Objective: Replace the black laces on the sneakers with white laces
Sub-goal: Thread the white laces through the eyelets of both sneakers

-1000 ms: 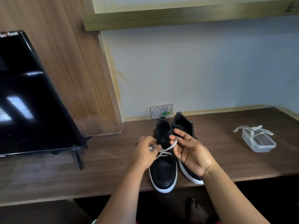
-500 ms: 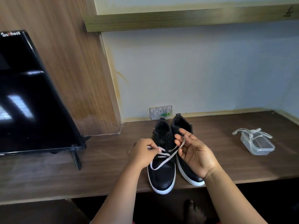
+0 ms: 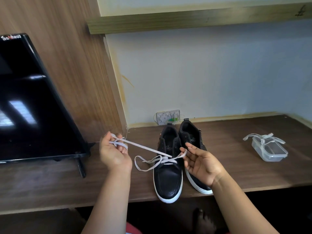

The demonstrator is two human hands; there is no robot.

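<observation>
1. A dark wood-grain table (image 3: 236, 168) runs the full width along the wall.
2. The wall (image 3: 202, 73) is pale and painted, with yellowish stains near its left edge.
3. A wood-veneer panel (image 3: 67, 65) covers the left part.
4. A wooden shelf (image 3: 194, 21) juts out overhead.
5. A black screen (image 3: 30, 107) stands on the left, reflecting bright light.
6. A white wall box (image 3: 168, 117) sits low on the wall.

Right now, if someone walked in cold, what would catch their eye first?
Probably the white lace stretched taut from the left hand across to the left black sneaker at the desk's front edge, with the right hand pinching its other end. Next, the big black screen at far left, and the plastic box with another white lace on it at right.
</observation>
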